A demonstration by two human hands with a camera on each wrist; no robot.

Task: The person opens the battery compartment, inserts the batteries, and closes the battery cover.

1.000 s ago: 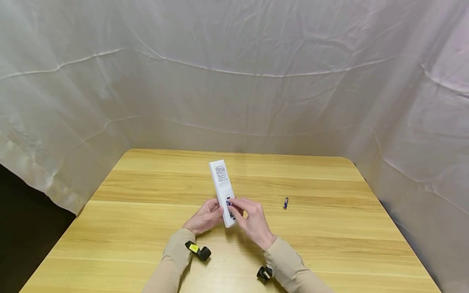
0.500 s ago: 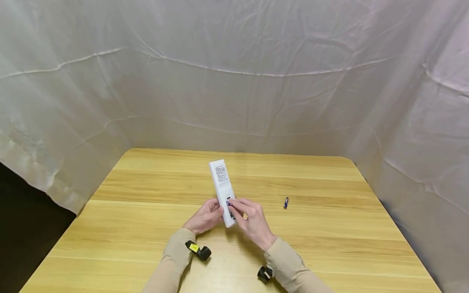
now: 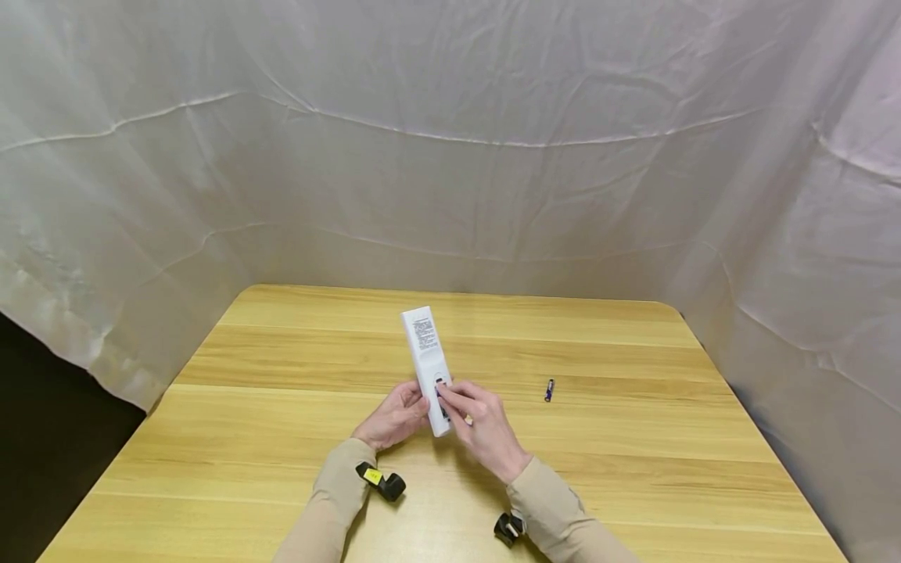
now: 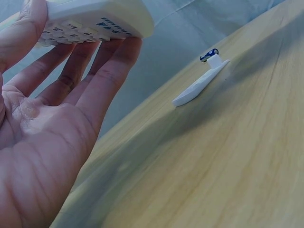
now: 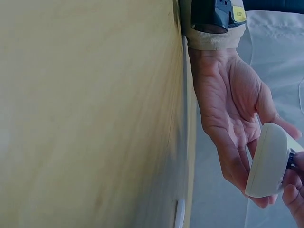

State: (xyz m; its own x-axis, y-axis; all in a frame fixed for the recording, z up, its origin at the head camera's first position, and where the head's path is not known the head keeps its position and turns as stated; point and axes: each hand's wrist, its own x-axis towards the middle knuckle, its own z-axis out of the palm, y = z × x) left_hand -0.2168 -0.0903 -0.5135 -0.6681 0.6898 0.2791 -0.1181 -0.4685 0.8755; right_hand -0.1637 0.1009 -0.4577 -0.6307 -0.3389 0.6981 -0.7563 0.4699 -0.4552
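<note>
My left hand (image 3: 394, 418) holds a white remote control (image 3: 425, 344) above the table, its back turned up and its battery compartment uncovered. In the left wrist view the fingers (image 4: 107, 80) support the button side of the remote. My right hand (image 3: 489, 430) is at the compartment, with thumb and index fingertip on a small blue battery (image 3: 439, 392), which they mostly hide. How far the battery sits inside cannot be made out. In the left wrist view, a white battery cover (image 4: 197, 89) lies on the table, and a second blue battery (image 4: 209, 55) appears beyond it.
Below the hands is a wood-grain table (image 3: 281, 360). The loose battery (image 3: 549, 390) lies on it to the right of the right hand. Grey-white curtains (image 3: 450, 195) hang around the back and sides. Black cameras (image 3: 383, 482) are strapped to both wrists.
The right fingertips have shifted slightly over the compartment, and less of the blue battery shows. The left hand and the remote control have stayed still.
</note>
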